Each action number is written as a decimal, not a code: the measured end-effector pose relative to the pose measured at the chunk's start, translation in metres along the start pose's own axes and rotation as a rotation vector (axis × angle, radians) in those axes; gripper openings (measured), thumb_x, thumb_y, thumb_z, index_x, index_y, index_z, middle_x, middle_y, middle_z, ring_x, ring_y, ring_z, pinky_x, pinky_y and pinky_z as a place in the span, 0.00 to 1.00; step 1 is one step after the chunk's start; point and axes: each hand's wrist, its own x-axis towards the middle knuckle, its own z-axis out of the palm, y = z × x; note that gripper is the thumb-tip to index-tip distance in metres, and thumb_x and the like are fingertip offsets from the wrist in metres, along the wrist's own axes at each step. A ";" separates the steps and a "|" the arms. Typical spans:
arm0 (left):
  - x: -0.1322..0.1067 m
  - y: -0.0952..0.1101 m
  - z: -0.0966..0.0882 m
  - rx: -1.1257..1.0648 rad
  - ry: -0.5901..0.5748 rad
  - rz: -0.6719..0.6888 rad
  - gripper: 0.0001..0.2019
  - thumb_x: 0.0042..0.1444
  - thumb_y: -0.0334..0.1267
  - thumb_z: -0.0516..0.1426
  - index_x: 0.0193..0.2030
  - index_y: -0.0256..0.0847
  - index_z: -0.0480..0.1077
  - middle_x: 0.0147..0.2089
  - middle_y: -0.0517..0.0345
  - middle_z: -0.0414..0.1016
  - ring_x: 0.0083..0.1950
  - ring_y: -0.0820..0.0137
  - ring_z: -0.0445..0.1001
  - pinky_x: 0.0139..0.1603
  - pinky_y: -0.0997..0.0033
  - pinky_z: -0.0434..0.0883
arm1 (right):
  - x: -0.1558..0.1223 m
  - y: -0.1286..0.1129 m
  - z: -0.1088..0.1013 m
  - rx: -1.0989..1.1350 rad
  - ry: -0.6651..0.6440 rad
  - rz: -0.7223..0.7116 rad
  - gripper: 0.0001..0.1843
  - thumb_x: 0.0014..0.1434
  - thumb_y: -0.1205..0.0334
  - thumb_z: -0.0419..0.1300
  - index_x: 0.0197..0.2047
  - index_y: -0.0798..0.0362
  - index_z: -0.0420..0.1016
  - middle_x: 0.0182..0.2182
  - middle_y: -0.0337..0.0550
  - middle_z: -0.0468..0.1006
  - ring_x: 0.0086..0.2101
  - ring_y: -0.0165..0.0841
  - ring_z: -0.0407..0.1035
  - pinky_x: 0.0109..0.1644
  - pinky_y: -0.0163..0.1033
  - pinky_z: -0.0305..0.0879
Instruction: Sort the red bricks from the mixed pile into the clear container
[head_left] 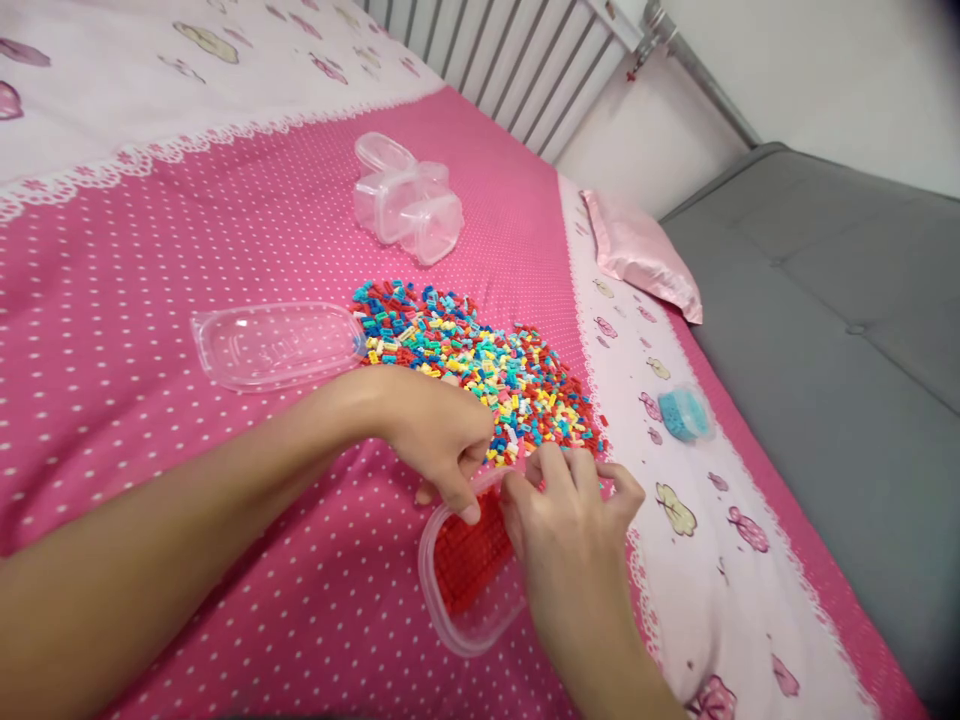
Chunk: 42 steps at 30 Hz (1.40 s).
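Red pieces [469, 560] lie packed close together within a clear tub [465, 645] at the lower centre, as I view it from afar. The left hand [442, 430] curls over from the left, thumb above the tub's opening; the right hand [566, 530] arches across its right side, fingers bent down. I cannot tell whether either grip is closed on a piece; the knuckles hide it. Just beyond, a mixed-colour heap [517, 375] spreads across the pink dotted bedsheet [90, 440], probably to keep pieces within easy reach. At centre left, a clear lid [270, 345] lies flat, presumably off so fingers can enter; clear containers [397, 195] cluster at upper centre, seemingly out of the way.
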 end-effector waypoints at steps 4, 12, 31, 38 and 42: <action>0.000 0.001 -0.001 0.026 -0.024 -0.026 0.17 0.59 0.40 0.65 0.20 0.38 0.75 0.20 0.62 0.76 0.21 0.76 0.67 0.22 0.77 0.60 | -0.001 0.000 0.001 0.027 0.016 -0.002 0.13 0.66 0.69 0.59 0.29 0.49 0.76 0.31 0.40 0.74 0.38 0.39 0.63 0.52 0.51 0.47; 0.000 0.002 -0.001 0.036 -0.008 -0.021 0.17 0.58 0.40 0.66 0.20 0.38 0.75 0.21 0.61 0.78 0.21 0.76 0.69 0.22 0.76 0.60 | -0.003 0.001 0.002 0.023 -0.002 -0.023 0.12 0.64 0.70 0.61 0.28 0.49 0.75 0.31 0.40 0.73 0.38 0.39 0.62 0.52 0.50 0.47; 0.002 -0.002 0.000 0.068 0.001 -0.049 0.17 0.57 0.42 0.66 0.20 0.39 0.76 0.21 0.62 0.78 0.20 0.76 0.65 0.23 0.75 0.57 | 0.001 0.003 0.014 0.169 0.126 -0.009 0.09 0.65 0.68 0.63 0.34 0.48 0.80 0.35 0.41 0.78 0.43 0.41 0.65 0.54 0.50 0.48; 0.002 -0.002 0.000 0.071 -0.005 -0.050 0.15 0.57 0.42 0.66 0.22 0.39 0.78 0.20 0.62 0.76 0.19 0.77 0.64 0.22 0.75 0.56 | 0.002 0.005 0.015 0.165 0.100 -0.046 0.08 0.64 0.68 0.64 0.33 0.49 0.80 0.34 0.41 0.77 0.42 0.40 0.65 0.55 0.50 0.47; 0.002 -0.003 0.001 0.044 0.001 -0.032 0.16 0.57 0.41 0.67 0.20 0.39 0.76 0.19 0.63 0.74 0.19 0.77 0.62 0.22 0.75 0.56 | 0.003 0.005 0.014 0.132 0.121 -0.038 0.08 0.63 0.69 0.66 0.31 0.49 0.80 0.33 0.41 0.76 0.41 0.41 0.64 0.54 0.50 0.48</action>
